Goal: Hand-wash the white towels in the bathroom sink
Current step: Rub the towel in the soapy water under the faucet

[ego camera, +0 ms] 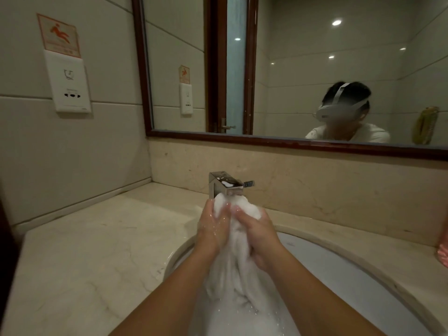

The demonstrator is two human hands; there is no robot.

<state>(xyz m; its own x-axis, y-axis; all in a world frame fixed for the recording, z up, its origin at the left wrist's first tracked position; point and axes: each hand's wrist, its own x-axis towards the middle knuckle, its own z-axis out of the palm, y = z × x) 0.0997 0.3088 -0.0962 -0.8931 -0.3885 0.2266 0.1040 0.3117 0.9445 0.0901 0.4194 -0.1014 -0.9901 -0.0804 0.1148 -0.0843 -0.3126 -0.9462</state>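
Dim warm light, soft blur, bowed edges

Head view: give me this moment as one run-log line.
step: washing | left hand: grips towel | right hand: grips towel | where: over sink, below faucet

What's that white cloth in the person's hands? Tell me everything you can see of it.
It is a white towel, soft and soaked, bunched into an upright, wrinkled bundle. The left hand and right hand grip its upper part from either side, fingers curled into the cloth. Its top sits just under the metal tap; its lower end hangs into the sink, among foam.
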